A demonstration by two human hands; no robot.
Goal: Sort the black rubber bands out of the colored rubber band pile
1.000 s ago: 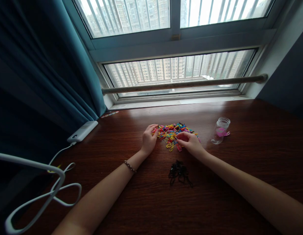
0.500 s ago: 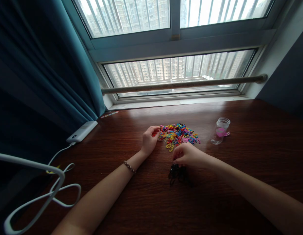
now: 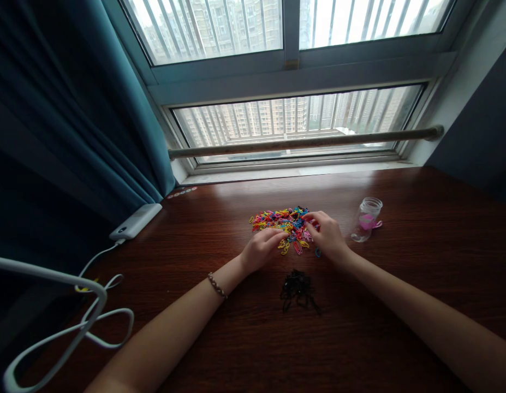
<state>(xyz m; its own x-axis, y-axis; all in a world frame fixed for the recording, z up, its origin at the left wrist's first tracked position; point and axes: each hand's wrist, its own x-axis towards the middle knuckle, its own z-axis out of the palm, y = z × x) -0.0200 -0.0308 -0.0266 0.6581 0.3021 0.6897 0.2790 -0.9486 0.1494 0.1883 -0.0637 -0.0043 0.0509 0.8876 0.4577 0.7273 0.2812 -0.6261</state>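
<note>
A loose heap of small multicoloured elastic bands (image 3: 273, 221) lies on the brown wooden table. My left hand (image 3: 263, 249) rests at the heap's near left edge, fingers stretched out and touching the bands, with nothing visibly gripped. On the heap's right side is my right hand (image 3: 329, 238); its thumb and index finger are apart among blue and pink bands, while the other fingers are partly hidden. Nearer to me, between my forearms, sits a separate small pile of black elastic bands (image 3: 298, 289). A few single bands lie loose along the heap's near edge.
To the right stands a clear, open-topped jar (image 3: 362, 222) with a pink label and a pink tab. A white power bank (image 3: 137, 220) with a cable lies by the blue curtain (image 3: 125, 98). A looping white tube (image 3: 52, 273) occupies the left foreground. A barred window is behind the table.
My right hand has moved from above the black pile up to the right side of the coloured heap. My left hand has shifted right and nearer, uncovering the heap's left end.
</note>
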